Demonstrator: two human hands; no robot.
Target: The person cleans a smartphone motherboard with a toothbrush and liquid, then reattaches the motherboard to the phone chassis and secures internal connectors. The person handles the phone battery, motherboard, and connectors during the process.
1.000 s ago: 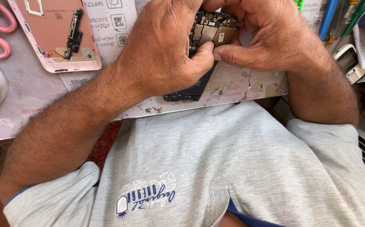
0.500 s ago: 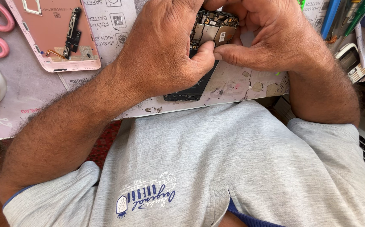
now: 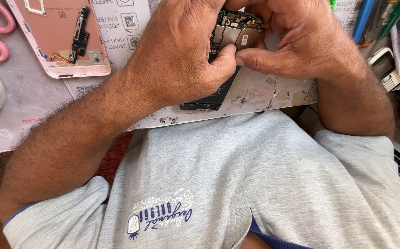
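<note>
Nothing has shifted: left hand [image 3: 181,55] and right hand [image 3: 296,41] still pinch the opened phone [image 3: 230,39]; pink back cover [image 3: 64,39] lies off, reassembly pending.

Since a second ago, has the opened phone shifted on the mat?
No. The opened phone sits where it was relative to the pink back cover; both hands stay on it.

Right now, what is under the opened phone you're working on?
The opened phone lies on a worn printed work mat. The left hand and right hand cover the sides of its upper end, so anything beneath there is hidden.
</note>
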